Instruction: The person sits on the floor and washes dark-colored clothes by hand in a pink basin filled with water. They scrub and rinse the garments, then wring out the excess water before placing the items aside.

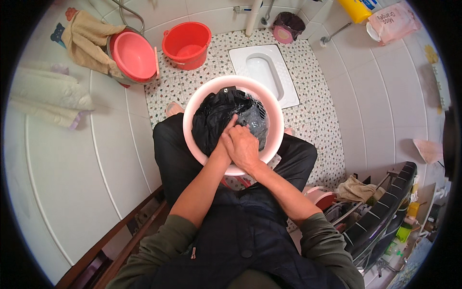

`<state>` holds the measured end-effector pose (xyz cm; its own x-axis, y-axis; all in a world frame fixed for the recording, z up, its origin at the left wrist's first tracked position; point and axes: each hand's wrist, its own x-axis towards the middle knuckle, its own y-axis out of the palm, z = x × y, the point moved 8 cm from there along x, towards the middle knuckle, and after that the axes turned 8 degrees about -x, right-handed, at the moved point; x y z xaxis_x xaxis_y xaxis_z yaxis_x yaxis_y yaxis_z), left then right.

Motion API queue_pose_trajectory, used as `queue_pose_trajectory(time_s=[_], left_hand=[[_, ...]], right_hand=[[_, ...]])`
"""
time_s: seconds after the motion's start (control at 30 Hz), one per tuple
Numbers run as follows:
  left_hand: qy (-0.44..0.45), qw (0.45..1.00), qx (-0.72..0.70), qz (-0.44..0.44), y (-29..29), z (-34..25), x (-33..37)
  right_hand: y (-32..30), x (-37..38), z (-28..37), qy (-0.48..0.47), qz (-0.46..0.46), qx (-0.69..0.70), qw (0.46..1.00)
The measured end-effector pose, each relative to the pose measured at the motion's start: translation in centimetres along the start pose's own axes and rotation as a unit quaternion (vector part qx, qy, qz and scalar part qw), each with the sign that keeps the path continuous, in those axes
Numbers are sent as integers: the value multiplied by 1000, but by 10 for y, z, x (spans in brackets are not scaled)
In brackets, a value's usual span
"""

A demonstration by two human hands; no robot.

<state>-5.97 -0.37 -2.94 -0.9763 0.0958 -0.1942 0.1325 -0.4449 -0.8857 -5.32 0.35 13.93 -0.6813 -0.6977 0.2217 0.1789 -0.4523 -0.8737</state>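
Observation:
A pale pink basin (275, 115) sits between my knees, with a wet black garment (209, 113) bunched in its left and middle part. Water (255, 123) with some bubbles shows at the right inside it. My left hand (230, 126) lies low over the garment, one finger stretched forward; its other fingers are mostly hidden. Across it rests my right hand (243, 146), its fingers bent down against the left hand. What the right fingers close on is hidden. Both hands are inside the near part of the basin.
A red bucket (186, 45) and a stacked pink basin (135, 56) stand at the far left. Beyond my basin is a white squat toilet (264, 72), with a lined bin (287, 29) behind it. A black padded seat (380, 216) stands at the near right.

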Motion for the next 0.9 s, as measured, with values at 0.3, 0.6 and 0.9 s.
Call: queue_pose_trajectory(time_s=[0.3,0.6,0.9], left_hand=[[-341,-208,-916,35,-20,1,-21],[-199,-281,-937,59,-31,8,-12],[-341,-219,-913,43,-27,1,-19]], right_hand=[[45,45,-114,188,47,-43,980],[-7,9,-37,83,40,51,994],[41,40,-92,176,26,-67,982]])
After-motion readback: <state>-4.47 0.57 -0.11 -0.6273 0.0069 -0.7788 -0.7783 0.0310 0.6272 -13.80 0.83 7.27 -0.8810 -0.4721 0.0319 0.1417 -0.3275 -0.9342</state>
